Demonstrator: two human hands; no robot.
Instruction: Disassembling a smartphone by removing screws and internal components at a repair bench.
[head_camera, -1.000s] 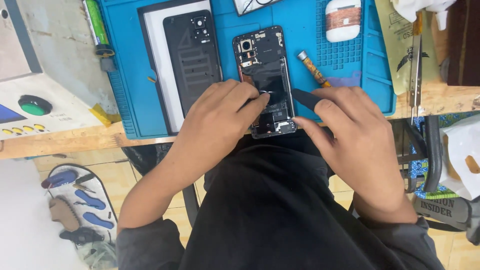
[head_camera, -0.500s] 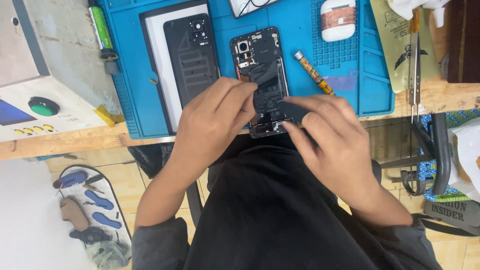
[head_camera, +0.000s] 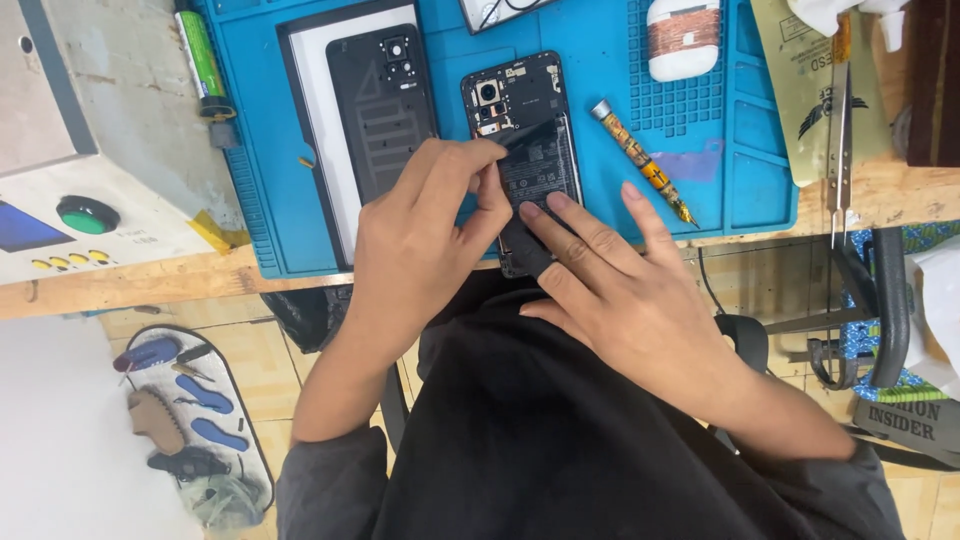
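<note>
Around the phone (head_camera: 525, 150), room is tight. Just left of it lies the back cover (head_camera: 380, 110) on its white tray, and the left hand (head_camera: 420, 240) fills the gap between them. Right of the phone, the screwdriver (head_camera: 640, 160) lies slantwise across the mat (head_camera: 750, 150) (bare beyond it). The right hand (head_camera: 620, 290) blocks the near edge. Beyond the phone, a white case (head_camera: 683, 38) stands well apart.
</note>
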